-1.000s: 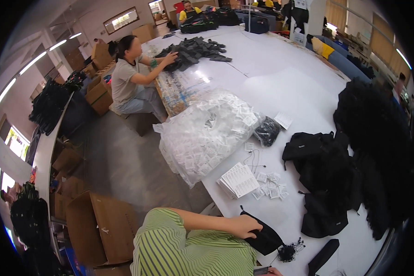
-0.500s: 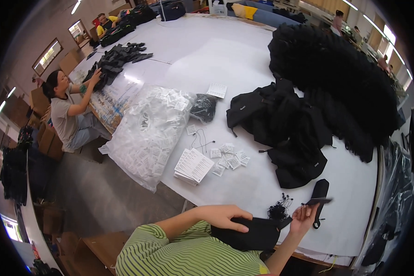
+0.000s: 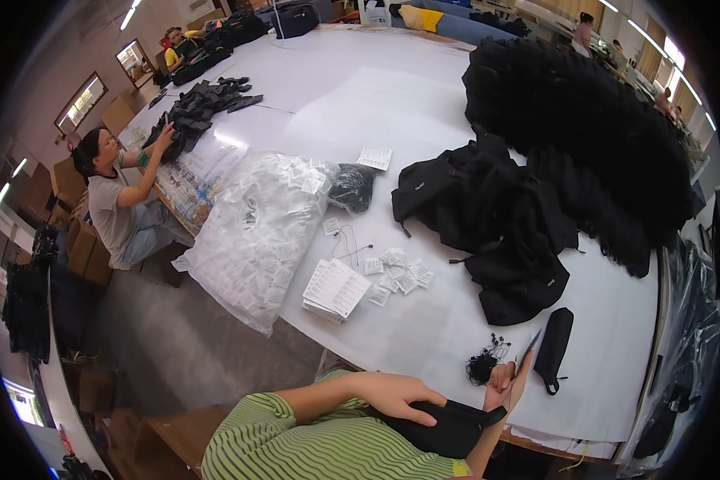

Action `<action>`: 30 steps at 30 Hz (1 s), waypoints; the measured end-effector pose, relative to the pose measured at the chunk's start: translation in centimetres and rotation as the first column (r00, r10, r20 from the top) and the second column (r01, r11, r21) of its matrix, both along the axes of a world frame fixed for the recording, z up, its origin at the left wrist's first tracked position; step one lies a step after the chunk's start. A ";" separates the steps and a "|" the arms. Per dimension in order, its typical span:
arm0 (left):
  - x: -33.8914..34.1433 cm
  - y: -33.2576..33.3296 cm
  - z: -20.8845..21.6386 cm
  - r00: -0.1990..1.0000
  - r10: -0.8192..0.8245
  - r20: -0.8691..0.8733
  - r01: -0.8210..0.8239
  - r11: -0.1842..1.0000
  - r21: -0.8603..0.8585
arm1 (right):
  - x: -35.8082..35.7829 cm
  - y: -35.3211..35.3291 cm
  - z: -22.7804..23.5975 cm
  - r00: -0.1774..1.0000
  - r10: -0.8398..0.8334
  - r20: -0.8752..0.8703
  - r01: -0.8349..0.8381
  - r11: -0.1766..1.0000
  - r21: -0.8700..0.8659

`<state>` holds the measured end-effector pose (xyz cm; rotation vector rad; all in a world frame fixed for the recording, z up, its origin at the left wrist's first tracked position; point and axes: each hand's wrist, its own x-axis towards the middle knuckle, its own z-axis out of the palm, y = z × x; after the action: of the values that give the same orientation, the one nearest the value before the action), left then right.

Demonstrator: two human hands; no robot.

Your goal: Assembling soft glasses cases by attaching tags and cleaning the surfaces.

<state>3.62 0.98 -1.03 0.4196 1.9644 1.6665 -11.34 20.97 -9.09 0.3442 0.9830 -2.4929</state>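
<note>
In the head view, the left hand (image 3: 396, 394) lies flat and spread, palm down, on a folded black garment (image 3: 444, 426) held against the person's green striped front at the near edge of the counter (image 3: 424, 96). The right hand (image 3: 506, 384) is just to its right, raised with fingers closed around a thin dark tool (image 3: 530, 350) whose tip points up and away; its wrist touches the same garment. Just beyond the right hand sits a small tangle of black strings (image 3: 482, 368), and to its right a narrow black pouch (image 3: 554, 346) lies on the white counter. Farther from the hands are a stack of printed cards (image 3: 336, 288), scattered small tags (image 3: 396, 268), a large clear bag of tags (image 3: 256, 232), and heaps of black clothing (image 3: 496, 216). Well away on the left side, another person (image 3: 116, 200) sits at the counter's edge handling dark pieces (image 3: 204, 104). Cardboard boxes (image 3: 88, 256) stand on the floor beside them.
</note>
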 end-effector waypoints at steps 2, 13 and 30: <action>0.4 0.2 -0.3 0.999 0.034 -0.023 -0.034 0.999 -0.007 | -1.0 0.0 -0.8 0.981 -0.170 -0.093 0.191 0.932 0.308; -0.6 -1.4 -0.9 0.954 0.146 -0.263 -0.238 0.901 -0.362 | 0.1 0.4 5.7 0.607 0.659 -0.446 -0.098 0.618 0.780; -0.1 -1.1 -3.1 0.701 0.248 -0.669 -0.425 0.898 -0.113 | 2.1 -2.2 6.7 0.115 0.991 -0.074 -0.075 0.083 0.994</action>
<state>3.54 -0.08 -4.10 0.6151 2.8940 1.5564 -9.20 18.80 -2.43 -1.0875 2.1043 -0.7695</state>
